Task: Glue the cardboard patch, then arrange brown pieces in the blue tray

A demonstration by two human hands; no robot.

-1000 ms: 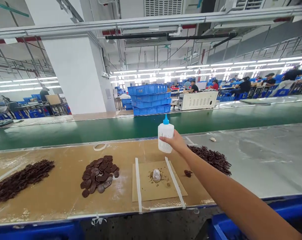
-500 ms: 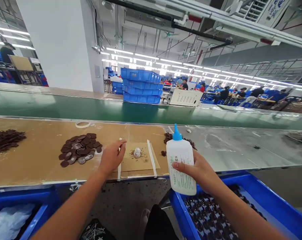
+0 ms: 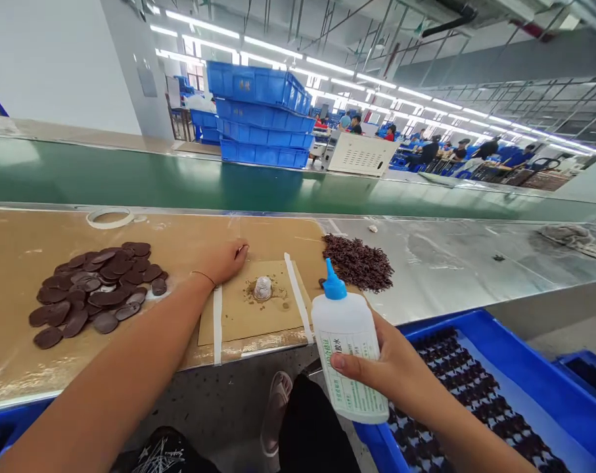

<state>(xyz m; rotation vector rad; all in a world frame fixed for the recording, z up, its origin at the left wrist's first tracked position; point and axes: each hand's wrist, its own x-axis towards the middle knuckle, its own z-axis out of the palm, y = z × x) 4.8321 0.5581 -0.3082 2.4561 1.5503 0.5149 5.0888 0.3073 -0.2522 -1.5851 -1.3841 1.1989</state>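
Note:
My right hand [image 3: 371, 358] is wrapped round a white glue bottle [image 3: 349, 348] with a blue nozzle cap, held nearly upright in front of the table's edge. My left hand [image 3: 226, 261] rests on the table with its fingers curled in; whatever they hold, if anything, is hidden. Just right of it, a small whitish dome-shaped piece [image 3: 263, 288] stands on a square of brown board [image 3: 248, 326] with white tape strips along two sides. Crumbs lie round the dome. A pile of flat dark brown discs [image 3: 95, 282] lies left of my left forearm.
Behind the bottle is a heap of small dark brown pieces [image 3: 359, 263]. A blue tray [image 3: 529, 358] with rows of dark parts stands at lower right. A tape roll [image 3: 109, 218] lies near the green conveyor belt [image 3: 179, 180]. Blue crates [image 3: 261, 112] are stacked beyond the belt.
My view has moved closer to the table and tilted down. My left hand has curled more and sits beyond the board's left tape strip. The bottle stays in my right hand, slightly lower.

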